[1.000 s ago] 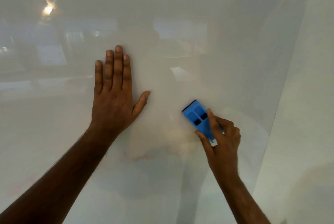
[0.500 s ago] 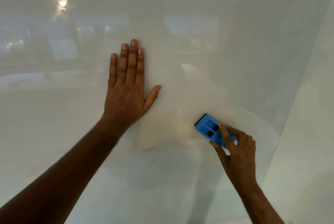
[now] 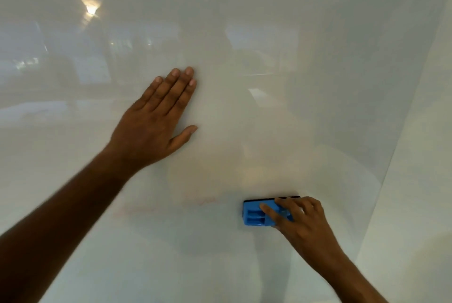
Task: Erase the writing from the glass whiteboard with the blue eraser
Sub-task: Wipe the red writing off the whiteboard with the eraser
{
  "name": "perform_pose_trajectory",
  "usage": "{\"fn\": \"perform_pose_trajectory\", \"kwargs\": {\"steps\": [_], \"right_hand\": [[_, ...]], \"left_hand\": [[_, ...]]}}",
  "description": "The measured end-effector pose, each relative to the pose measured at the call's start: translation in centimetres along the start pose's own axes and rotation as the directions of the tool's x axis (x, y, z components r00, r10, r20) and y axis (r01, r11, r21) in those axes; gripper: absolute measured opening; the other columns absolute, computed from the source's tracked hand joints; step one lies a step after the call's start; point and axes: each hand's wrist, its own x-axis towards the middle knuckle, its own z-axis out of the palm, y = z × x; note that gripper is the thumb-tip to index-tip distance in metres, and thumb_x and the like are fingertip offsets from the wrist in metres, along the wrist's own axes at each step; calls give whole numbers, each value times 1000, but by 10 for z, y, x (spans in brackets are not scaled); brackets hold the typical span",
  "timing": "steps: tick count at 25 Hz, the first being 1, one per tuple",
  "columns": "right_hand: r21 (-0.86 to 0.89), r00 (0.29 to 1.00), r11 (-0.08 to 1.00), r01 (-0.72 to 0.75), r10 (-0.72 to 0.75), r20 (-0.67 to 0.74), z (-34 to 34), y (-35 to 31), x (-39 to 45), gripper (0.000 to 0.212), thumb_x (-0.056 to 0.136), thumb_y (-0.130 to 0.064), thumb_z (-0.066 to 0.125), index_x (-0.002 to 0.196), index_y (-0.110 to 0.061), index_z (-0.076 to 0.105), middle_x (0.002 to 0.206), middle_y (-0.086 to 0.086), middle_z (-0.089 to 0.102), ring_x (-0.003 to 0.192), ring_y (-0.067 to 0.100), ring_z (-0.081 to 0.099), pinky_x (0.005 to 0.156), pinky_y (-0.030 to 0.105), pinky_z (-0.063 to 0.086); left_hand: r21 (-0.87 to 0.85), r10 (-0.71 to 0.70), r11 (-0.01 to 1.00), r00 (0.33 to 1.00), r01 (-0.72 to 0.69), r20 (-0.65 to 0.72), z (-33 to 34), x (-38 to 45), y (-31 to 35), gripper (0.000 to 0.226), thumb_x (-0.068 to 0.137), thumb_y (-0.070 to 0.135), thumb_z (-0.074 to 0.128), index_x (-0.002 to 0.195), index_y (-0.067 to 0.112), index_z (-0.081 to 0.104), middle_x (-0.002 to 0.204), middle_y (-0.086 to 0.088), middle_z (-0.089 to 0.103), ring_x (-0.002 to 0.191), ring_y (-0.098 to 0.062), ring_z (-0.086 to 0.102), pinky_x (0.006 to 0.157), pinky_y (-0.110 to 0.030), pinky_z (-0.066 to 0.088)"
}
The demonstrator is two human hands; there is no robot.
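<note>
bare glass whiteboard (image 3: 318, 82) above, left hand (image 3: 151, 129) upper-left

One head-worn view; close to the glass whiteboard (image 3: 318, 82), facing it, tilted slightly down.

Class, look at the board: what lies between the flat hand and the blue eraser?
Head view: bare glass whiteboard, with faint red marks beside the blue eraser.

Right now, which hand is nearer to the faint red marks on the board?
Right. The right hand, holding the blue eraser, sits just right of the faint red marks; the left hand lies flat well above them.
</note>
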Motion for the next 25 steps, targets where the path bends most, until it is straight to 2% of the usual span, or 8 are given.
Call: {"fn": "perform_pose_trajectory", "kwargs": {"steps": [3,5,8,12,16,18,20,25], "right_hand": [[35,994,996,-80,82,-77,-23,21,28,83,87,-28,82,158,-36,39,130,7,62,107,33,61,93,50,45],[89,976,986,-145,157,-152,-43,23,66,63,96,-40,68,154,-34,45,127,6,63,105,31,61,90,49,46],[211,960,961,-181,219,-173,-53,1,116,58,98,-52,60,152,-37,47,127,-2,55,109,25,52,92,45,41],[222,991,975,-6,35,-127,-25,-38,101,56,96,-49,62,150,-41,49,126,-2,59,110,24,55,92,47,44],[179,994,978,106,-98,-51,-10,-29,47,46,101,-49,51,146,-40,51,122,-2,58,107,23,54,93,44,40],[156,993,982,103,-92,-71,-15,-13,47,43,105,-49,48,146,-38,52,118,1,66,103,25,57,89,45,42],[153,994,987,52,-36,-104,-27,3,66,50,100,-49,56,149,-37,49,117,3,66,101,28,60,87,46,44],[249,984,967,-61,100,-147,-46,-18,130,61,94,-51,63,150,-36,46,121,0,50,106,26,52,89,47,43]], "left_hand": [[12,126,992,992,-126,23,-6,-10,-38,76,115,53,40,174,10,20,182,-9,17,170,-29,16,138,-46,15],[26,124,992,992,-124,-2,-3,-13,-42,75,115,52,40,174,10,22,182,-8,19,169,-30,17,138,-47,15],[30,114,993,993,-113,-27,1,-14,-37,74,115,50,43,173,9,23,181,-9,22,168,-32,20,137,-49,19],[28,110,994,994,-110,-24,1,-16,-40,72,115,48,42,174,11,24,181,-10,23,168,-32,21,138,-48,17],[44,87,995,996,-86,-37,1,-18,-38,68,115,44,43,173,13,26,180,-9,25,167,-32,23,136,-51,20],[73,25,997,998,-21,-50,1,-21,-36,68,115,44,44,174,15,26,180,-9,26,167,-34,23,135,-57,19],[82,-98,991,992,104,-74,2,-24,-33,70,114,47,43,174,15,26,180,-10,24,167,-39,21,134,-65,14],[60,-348,933,932,355,-98,3,-28,-29,75,114,51,39,173,8,23,180,-17,21,166,-48,18,133,-66,3]]}}
